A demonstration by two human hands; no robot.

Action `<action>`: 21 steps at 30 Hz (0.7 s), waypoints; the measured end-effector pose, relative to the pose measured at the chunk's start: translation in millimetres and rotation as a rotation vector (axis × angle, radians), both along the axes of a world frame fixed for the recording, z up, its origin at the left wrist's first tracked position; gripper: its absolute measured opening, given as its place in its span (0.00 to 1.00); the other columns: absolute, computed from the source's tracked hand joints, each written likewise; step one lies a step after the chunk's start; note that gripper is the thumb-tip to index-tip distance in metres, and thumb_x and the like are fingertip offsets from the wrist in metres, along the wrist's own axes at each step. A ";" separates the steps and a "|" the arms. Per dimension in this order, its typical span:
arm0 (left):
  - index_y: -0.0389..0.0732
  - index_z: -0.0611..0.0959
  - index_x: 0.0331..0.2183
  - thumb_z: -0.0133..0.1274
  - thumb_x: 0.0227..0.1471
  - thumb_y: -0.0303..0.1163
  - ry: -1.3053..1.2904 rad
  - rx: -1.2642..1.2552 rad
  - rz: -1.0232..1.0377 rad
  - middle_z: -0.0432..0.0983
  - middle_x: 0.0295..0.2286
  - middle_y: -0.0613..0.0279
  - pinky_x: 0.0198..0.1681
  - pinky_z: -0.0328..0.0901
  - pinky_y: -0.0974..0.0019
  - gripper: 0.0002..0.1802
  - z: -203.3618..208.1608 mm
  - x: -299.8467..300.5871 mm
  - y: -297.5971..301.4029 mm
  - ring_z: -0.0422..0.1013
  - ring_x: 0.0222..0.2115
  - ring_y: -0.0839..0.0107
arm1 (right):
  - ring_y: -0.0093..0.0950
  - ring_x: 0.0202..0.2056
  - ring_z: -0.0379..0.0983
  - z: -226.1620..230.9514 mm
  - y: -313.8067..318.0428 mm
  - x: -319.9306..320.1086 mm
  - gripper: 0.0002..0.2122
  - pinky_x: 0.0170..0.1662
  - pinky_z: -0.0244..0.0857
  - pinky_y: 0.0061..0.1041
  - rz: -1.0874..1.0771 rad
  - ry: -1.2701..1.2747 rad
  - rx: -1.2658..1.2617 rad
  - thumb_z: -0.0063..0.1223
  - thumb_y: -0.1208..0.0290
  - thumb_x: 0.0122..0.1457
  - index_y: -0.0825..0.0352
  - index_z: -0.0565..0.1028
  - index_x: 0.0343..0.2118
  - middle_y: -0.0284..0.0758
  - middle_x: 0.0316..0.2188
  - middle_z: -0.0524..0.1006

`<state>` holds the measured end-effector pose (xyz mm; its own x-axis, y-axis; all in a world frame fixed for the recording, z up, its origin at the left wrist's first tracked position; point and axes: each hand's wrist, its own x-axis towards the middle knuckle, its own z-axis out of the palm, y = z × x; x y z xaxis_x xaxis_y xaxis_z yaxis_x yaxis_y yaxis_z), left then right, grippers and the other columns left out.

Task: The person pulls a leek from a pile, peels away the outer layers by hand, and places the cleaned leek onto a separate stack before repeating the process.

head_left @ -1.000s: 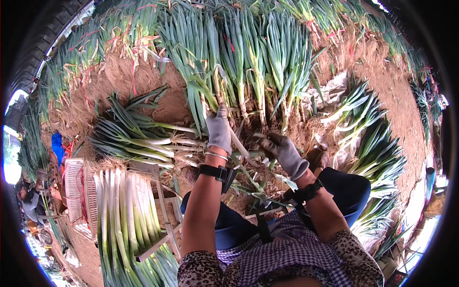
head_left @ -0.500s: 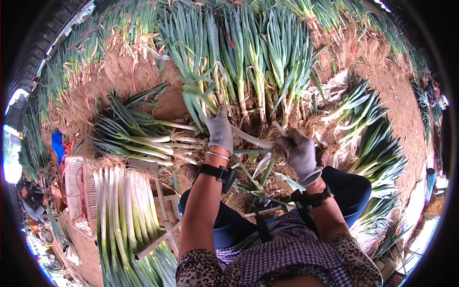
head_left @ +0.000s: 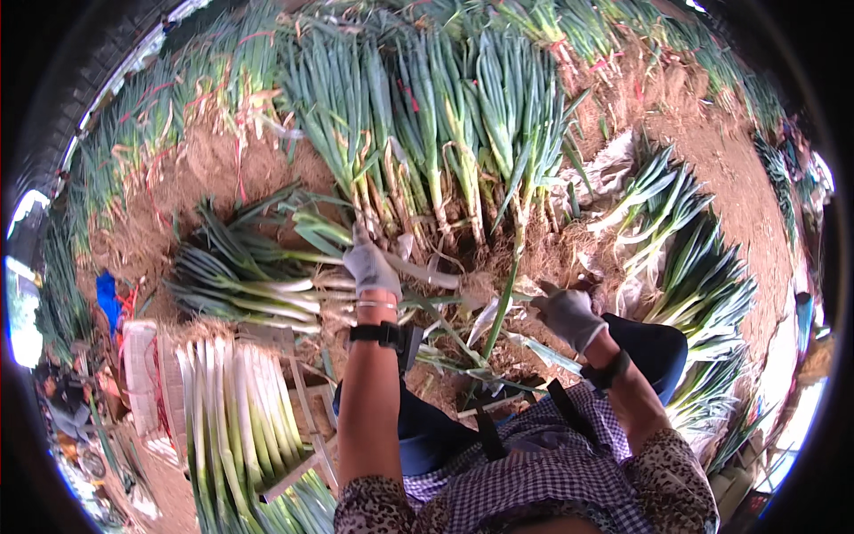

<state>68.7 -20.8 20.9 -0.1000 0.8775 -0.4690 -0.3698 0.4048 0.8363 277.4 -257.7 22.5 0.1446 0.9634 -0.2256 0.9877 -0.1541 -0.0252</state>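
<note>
One leek (head_left: 427, 273), grasped by the left hand (head_left: 370, 269), extends toward the right hand (head_left: 571, 318), whose grip is unclear

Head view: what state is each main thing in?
Held leek: gripped, white end pointing right
Left hand: gloved, closed on it
Right hand: gloved, apart from it, grip unclear
Leeks ahead: in a row, roots toward the person
Left pile of leeks: lying sideways
Near-left leeks: side by side, white stems exposed

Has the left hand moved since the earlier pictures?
Yes: the left hand has shifted leftward, closer to the lying leek pile.
</note>
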 end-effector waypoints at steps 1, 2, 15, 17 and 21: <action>0.42 0.70 0.23 0.49 0.52 0.51 -0.091 0.013 0.025 0.61 0.14 0.69 0.15 0.58 0.70 0.22 -9.0 -0.6 2.7 0.58 0.13 0.75 | 0.29 0.26 0.76 -8.6 4.3 5.3 0.09 0.32 0.71 0.25 -0.195 0.824 0.279 0.49 0.72 0.56 0.63 0.77 0.39 0.34 0.28 0.79; 0.41 0.70 0.24 0.50 0.52 0.52 -0.051 0.067 0.028 0.61 0.14 0.69 0.16 0.58 0.69 0.22 -8.5 3.3 -0.6 0.58 0.14 0.76 | 0.21 0.29 0.75 27.2 13.0 -3.8 0.14 0.29 0.69 0.19 -0.436 1.164 0.248 0.47 0.69 0.60 0.66 0.72 0.47 0.35 0.29 0.79; 0.36 0.75 0.33 0.53 0.52 0.38 0.175 0.515 -0.613 0.67 0.14 0.66 0.14 0.59 0.73 0.13 45.4 196.8 -46.8 0.62 0.11 0.75 | 0.18 0.19 0.67 -25.0 -16.7 -2.2 0.12 0.22 0.62 0.20 -0.608 1.649 0.488 0.48 0.64 0.59 0.70 0.75 0.34 0.28 0.17 0.73; 0.36 0.75 0.38 0.51 0.53 0.39 0.316 0.809 -0.890 0.73 0.21 0.60 0.21 0.65 0.70 0.16 68.3 250.8 -77.0 0.69 0.18 0.71 | 0.15 0.14 0.62 -9.5 -17.6 30.3 0.13 0.17 0.55 0.15 -0.794 1.753 0.596 0.49 0.61 0.59 0.67 0.73 0.27 0.26 0.16 0.70; 0.32 0.71 0.46 0.51 0.54 0.37 0.342 1.112 -1.194 0.74 0.38 0.44 0.38 0.68 0.63 0.22 63.4 296.8 -131.8 0.73 0.38 0.58 | 0.15 0.16 0.60 -67.5 -7.0 118.2 0.09 0.19 0.55 0.17 -1.206 1.852 1.115 0.50 0.66 0.58 0.63 0.72 0.24 0.24 0.16 0.69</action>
